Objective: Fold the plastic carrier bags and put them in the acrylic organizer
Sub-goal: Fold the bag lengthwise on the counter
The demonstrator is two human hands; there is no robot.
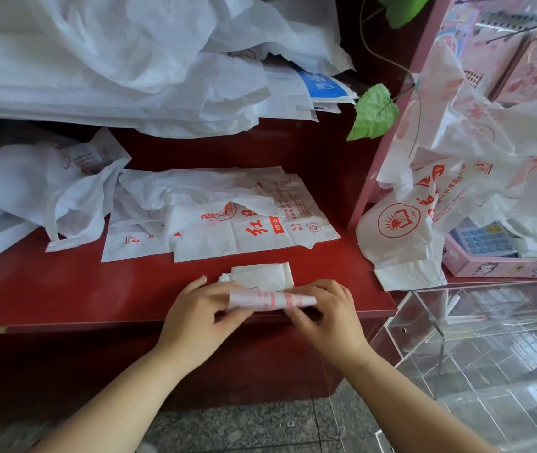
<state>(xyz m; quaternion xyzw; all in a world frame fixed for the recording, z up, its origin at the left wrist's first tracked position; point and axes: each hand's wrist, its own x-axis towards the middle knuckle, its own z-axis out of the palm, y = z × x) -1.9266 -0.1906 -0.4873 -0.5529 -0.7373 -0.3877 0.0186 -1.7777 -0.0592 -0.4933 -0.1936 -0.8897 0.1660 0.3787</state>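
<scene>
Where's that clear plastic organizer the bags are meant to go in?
In the head view, the acrylic organizer sits at the lower right, just past the red counter's right end, below the pink box.

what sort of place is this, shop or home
Probably a small shop, perhaps selling books or stationery: printed carrier bags lie heaped on a red counter, a calculator sits at the right, and a pink display rack stands beside it.
</scene>
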